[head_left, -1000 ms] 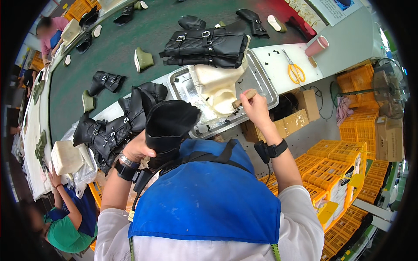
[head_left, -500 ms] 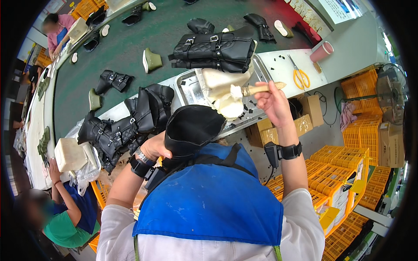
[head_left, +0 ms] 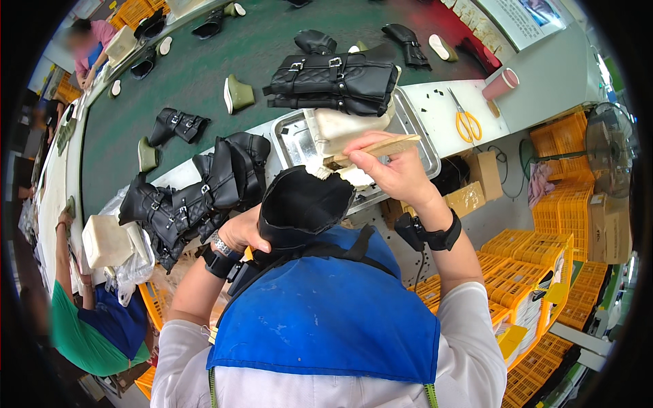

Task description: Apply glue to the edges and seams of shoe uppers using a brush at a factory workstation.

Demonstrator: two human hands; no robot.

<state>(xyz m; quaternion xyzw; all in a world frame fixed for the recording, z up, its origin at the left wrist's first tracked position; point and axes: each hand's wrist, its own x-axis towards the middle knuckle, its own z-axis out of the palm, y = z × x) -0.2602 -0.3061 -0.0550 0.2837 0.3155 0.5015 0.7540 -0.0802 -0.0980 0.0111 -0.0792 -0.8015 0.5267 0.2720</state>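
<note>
My left hand [head_left: 243, 231] grips a black boot upper [head_left: 305, 207] by its side, and its wide open end faces up. My right hand [head_left: 394, 170] is closed round the wooden handle of a brush [head_left: 391, 145]. The pale bristles are at the far edge of the boot upper's opening; whether they touch it is hard to tell. Behind the brush, a whitish container [head_left: 328, 132] stands in a metal tray [head_left: 282, 132]. Several black buckled boot uppers [head_left: 333, 78] are stacked above the container.
More black boot uppers [head_left: 204, 197] are heaped at left. Orange-handled scissors [head_left: 468, 122] and a pink cup [head_left: 502, 84] lie on the right worktop. A green belt [head_left: 183, 81] carries boots and olive shoes. Yellow crates [head_left: 524, 262] stand at right; a co-worker in green [head_left: 95, 326] is at lower left.
My right hand has brought the brush left and down, from over the container to the boot upper's edge. My left hand stays put. The co-worker at lower left has reached farther forward.
</note>
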